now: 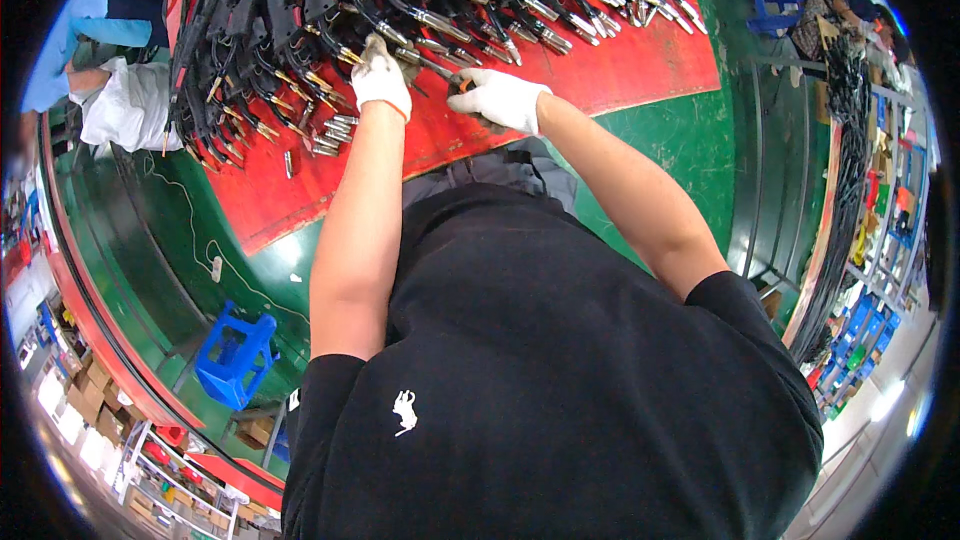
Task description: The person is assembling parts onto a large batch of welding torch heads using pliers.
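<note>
My left hand [382,83], in a white work glove, is closed at the front of the pile, around the brass-tipped end of a welding torch; the fingers partly hide it. In my right hand [498,100], also gloved, is a hand tool with a thin metal shaft [432,65] and a bit of orange by the grip. The shaft points left toward my left hand; its exact kind is unclear. Several black welding torches [430,18] with silver nozzles lie heaped beyond both hands. Left of my left hand, other torches show bare brass tips [268,130].
Loose silver nozzles [335,132] lie on the red tabletop [640,80] near my left forearm. A person's arm [88,78] and a white plastic bag [130,105] are at the left. Blue stools [236,355] stand on the green floor. Black cables [845,180] hang along a right-hand bench.
</note>
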